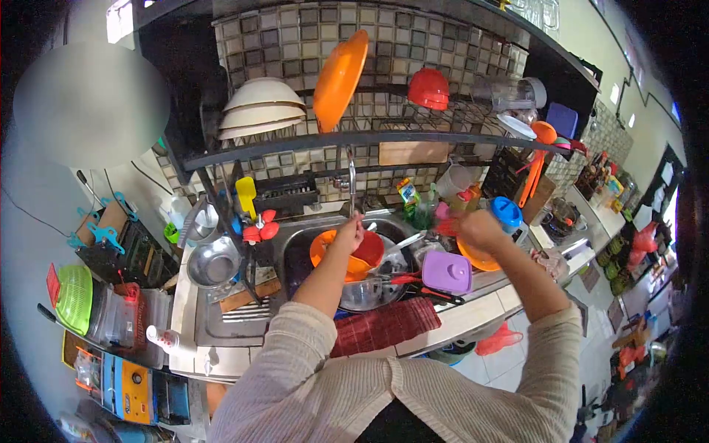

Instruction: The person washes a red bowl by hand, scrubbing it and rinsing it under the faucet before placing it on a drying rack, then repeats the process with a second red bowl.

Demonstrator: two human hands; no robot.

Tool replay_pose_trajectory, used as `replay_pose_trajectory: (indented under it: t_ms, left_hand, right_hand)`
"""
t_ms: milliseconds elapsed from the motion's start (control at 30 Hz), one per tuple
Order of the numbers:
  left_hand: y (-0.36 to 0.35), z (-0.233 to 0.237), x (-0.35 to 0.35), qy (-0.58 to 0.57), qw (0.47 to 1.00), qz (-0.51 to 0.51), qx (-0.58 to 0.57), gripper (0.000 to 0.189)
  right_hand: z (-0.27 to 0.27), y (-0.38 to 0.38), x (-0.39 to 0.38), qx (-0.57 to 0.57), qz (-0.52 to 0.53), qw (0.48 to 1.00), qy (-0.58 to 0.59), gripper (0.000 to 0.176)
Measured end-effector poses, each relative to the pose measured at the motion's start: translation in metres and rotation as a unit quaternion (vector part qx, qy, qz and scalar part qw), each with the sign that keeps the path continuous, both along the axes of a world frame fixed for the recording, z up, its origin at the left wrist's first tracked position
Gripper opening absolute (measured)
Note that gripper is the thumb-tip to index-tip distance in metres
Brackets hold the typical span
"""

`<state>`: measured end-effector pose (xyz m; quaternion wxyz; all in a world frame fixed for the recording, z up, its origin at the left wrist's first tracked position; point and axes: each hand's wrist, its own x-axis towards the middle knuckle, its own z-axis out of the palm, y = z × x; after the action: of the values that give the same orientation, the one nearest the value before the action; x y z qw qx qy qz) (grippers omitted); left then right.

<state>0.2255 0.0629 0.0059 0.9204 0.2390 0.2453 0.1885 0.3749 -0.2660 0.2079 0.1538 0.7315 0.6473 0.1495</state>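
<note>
My left hand (350,235) is under the faucet (351,181) above the sink, over an orange bowl (322,247) and a red bowl (371,249). Its fingers are bent together; what they hold, if anything, is too small to tell. To the right, my right hand (480,232) is curled above an orange dish (480,258), beside a blue-lidded container (506,214). Something reddish shows at its fingers, but I cannot make it out. A purple lidded box (446,272) lies at the sink's right edge, with metal and dark-handled utensils beside it.
Overhead, a dish rack (384,138) holds white bowls (262,107), an orange plate (340,81) and red bowls (428,89). A red cloth (388,325) covers the counter's front edge. At left is a metal bowl (214,261); at right, hanging orange ladles (533,177).
</note>
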Motion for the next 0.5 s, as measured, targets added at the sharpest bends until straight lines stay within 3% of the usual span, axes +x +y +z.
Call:
replay_pose_trajectory:
  t_ms: [67, 133, 200, 267, 300, 367, 433, 467, 500]
  left_hand:
    - [-0.013, 0.01, 0.004, 0.039, 0.999, 0.023, 0.008, 0.022]
    - [-0.015, 0.003, 0.008, 0.13, 0.985, 0.072, 0.082, 0.032]
    - [-0.022, 0.006, 0.006, 0.146, 0.982, 0.083, 0.09, 0.035]
    - [-0.013, -0.01, 0.008, 0.221, 0.958, 0.046, 0.177, 0.033]
    - [-0.002, -0.029, 0.014, 0.173, 0.971, 0.035, 0.163, 0.03]
    - [-0.003, -0.031, 0.012, 0.183, 0.97, 0.031, 0.155, 0.029]
    - [-0.009, -0.029, 0.003, 0.172, 0.975, 0.022, 0.138, 0.026]
    - [-0.013, -0.026, -0.002, 0.174, 0.975, 0.024, 0.134, 0.026]
    - [-0.015, -0.029, -0.003, 0.147, 0.982, 0.026, 0.115, 0.026]
  right_hand:
    - [0.021, -0.022, 0.01, -0.034, -0.012, 0.999, -0.024, 0.018]
    - [0.061, -0.049, -0.001, 0.041, 0.119, 0.986, -0.112, 0.014]
    - [0.089, -0.072, -0.006, 0.067, 0.15, 0.977, -0.139, 0.013]
    - [0.117, -0.091, -0.015, 0.091, 0.18, 0.966, -0.165, 0.012]
    - [0.131, -0.098, -0.021, 0.13, 0.197, 0.955, -0.177, 0.013]
    - [0.155, -0.11, -0.026, 0.166, 0.217, 0.944, -0.187, 0.015]
    - [0.173, -0.117, -0.022, 0.207, 0.291, 0.896, -0.263, 0.019]
    - [0.176, -0.119, -0.015, 0.205, 0.295, 0.897, -0.259, 0.019]
    - [0.18, -0.119, -0.01, 0.275, 0.247, 0.904, -0.214, 0.021]
